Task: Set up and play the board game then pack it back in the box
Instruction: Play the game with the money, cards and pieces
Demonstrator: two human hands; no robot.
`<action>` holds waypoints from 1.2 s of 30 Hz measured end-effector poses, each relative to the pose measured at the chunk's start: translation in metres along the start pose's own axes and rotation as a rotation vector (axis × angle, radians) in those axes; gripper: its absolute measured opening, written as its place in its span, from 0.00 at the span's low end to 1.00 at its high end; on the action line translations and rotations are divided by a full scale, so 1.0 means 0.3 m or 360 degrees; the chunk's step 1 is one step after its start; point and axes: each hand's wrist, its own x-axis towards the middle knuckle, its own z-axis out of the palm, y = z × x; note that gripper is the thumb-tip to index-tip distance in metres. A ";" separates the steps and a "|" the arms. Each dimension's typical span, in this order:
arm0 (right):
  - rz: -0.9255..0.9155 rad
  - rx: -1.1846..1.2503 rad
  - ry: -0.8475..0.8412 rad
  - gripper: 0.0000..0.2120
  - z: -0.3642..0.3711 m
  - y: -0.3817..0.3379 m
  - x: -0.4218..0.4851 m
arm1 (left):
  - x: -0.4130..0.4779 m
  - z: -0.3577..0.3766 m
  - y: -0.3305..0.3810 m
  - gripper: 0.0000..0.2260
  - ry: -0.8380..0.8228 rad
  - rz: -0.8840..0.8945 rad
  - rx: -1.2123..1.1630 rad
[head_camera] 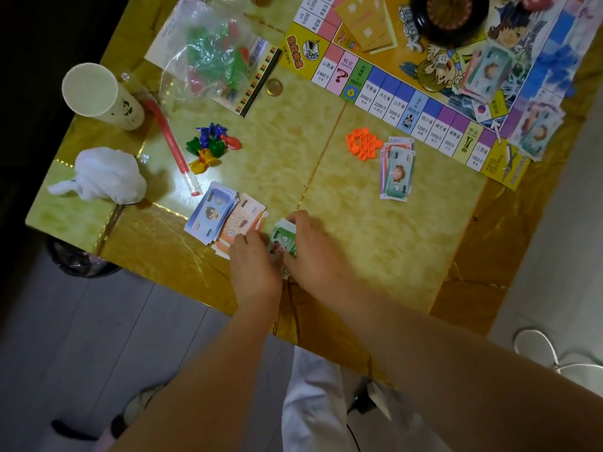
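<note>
A crinkled clear plastic bag [212, 57] at the far left of the glossy yellow table [375, 239] held green and red plastic pieces, and a white paper cup [98, 96] stood near it, its contents impossible to tell. Near the table's front edge, the left hand [254, 265] and right hand [313, 252] were curled together around a thin stack of green paper notes [282, 239], just right of a fanned pile of blue and orange notes [225, 220]. Flat orange square tiles [363, 143] lay clustered near the printed board [424, 76].
</note>
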 end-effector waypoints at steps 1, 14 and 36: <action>0.0016 0.0025 -0.0006 0.22 0.001 0.007 -0.001 | 0.000 -0.001 0.002 0.16 -0.0006 -0.0002 -0.0008; -0.0368 -0.0174 0.0123 0.10 -0.015 0.118 -0.012 | -0.011 0.007 0.000 0.13 0.0006 0.0245 0.0231; -0.0221 0.0082 -0.0062 0.19 -0.047 0.144 -0.014 | 0.023 -0.007 -0.017 0.14 -0.0276 0.0403 0.0268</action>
